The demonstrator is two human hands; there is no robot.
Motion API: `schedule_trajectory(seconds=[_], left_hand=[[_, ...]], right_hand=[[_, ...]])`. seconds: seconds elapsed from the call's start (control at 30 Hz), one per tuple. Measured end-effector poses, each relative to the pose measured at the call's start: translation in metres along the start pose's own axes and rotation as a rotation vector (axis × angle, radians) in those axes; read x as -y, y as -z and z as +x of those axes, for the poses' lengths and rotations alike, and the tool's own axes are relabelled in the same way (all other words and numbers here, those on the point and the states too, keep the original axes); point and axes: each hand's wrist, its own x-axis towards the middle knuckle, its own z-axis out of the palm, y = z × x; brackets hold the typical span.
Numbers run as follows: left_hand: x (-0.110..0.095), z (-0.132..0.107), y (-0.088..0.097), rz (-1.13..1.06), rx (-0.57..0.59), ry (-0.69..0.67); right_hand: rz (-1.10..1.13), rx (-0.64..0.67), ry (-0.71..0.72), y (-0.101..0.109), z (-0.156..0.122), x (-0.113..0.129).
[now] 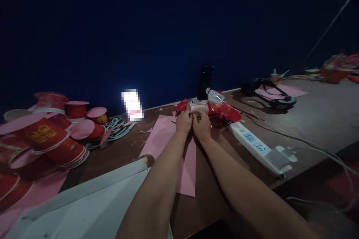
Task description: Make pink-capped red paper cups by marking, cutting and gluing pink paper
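A stack of paper cups (198,108) lies on its side, its pale rims lined up, partly inside red and clear plastic wrapping (227,111). My left hand (183,122) is closed at the near left end of the stack. Right beside it, my right hand (202,124) has its fingers curled and pinched against the near side of the cups. The fingertips of both hands are partly hidden. Under my forearms, pink paper (161,134) lies on the brown table (213,179).
Red paper cups and buckets with pink discs (50,134) crowd the left. Nearby are a coiled pale cable (119,129) and a bright blurred-out screen (132,104). On the right are a white power strip (251,143) and a black-framed object (273,95). A white box (84,201) sits front left.
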Motion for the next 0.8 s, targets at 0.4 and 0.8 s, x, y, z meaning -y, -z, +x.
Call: schedule_trajectory(seconds=[0.4, 0.8], left_hand=[[0.005, -0.007, -0.001, -0.117, -0.015, -0.075], [0.017, -0.053, 0.074, -0.363, -0.23, -0.056]], right_hand=[[-0.02, 0.033, -0.105, -0.001, 0.004, -0.004], [-0.113, -0.046, -0.139, 0.004, 0.011, -0.011]])
